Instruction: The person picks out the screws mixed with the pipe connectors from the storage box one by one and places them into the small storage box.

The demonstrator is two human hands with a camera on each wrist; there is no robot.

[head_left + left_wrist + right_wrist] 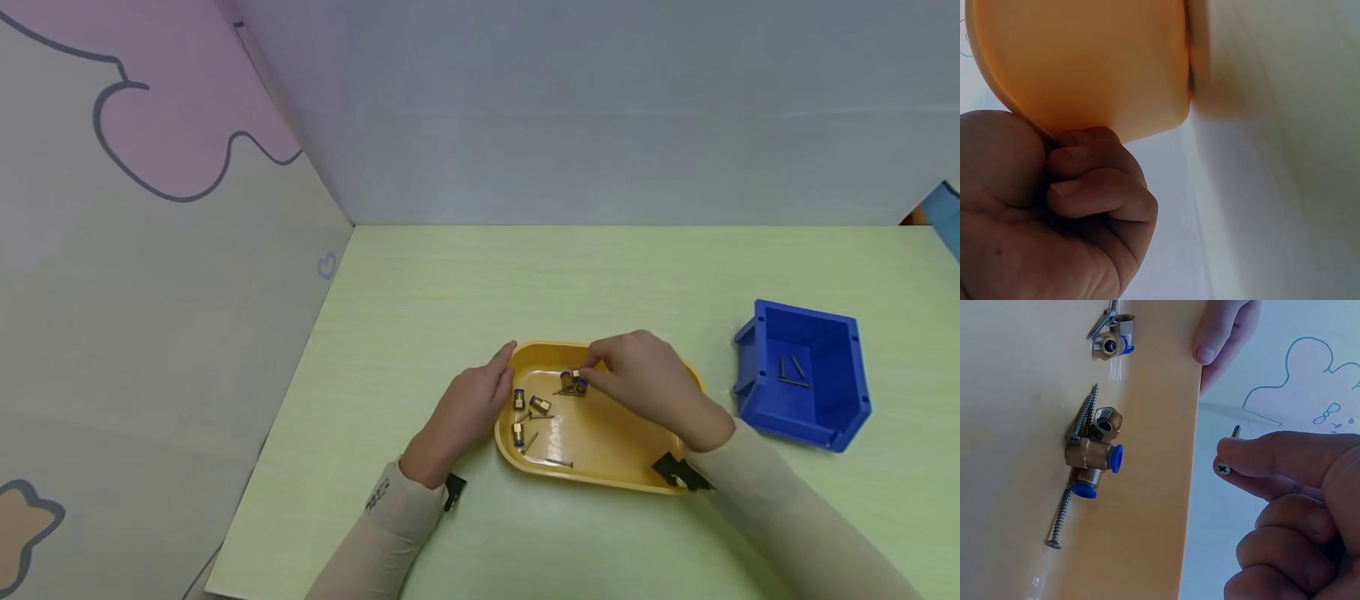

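Observation:
A yellow tray (600,467) lies on the green table and holds several brass fittings with blue ends (1091,456) and loose screws (1060,515). My left hand (504,367) holds the tray's left rim, thumb on top of the rim. In the left wrist view its fingers (1094,187) are curled against the tray's outer wall (1085,62). My right hand (588,375) hovers over the far part of the tray. It pinches one screw (1223,468) between thumb and forefinger, lifted off the tray floor.
A blue bin (825,333) stands to the right of the tray with a few screws (791,371) inside. Walls close off the table's back and left side. Bare green tabletop (525,275) lies behind the tray.

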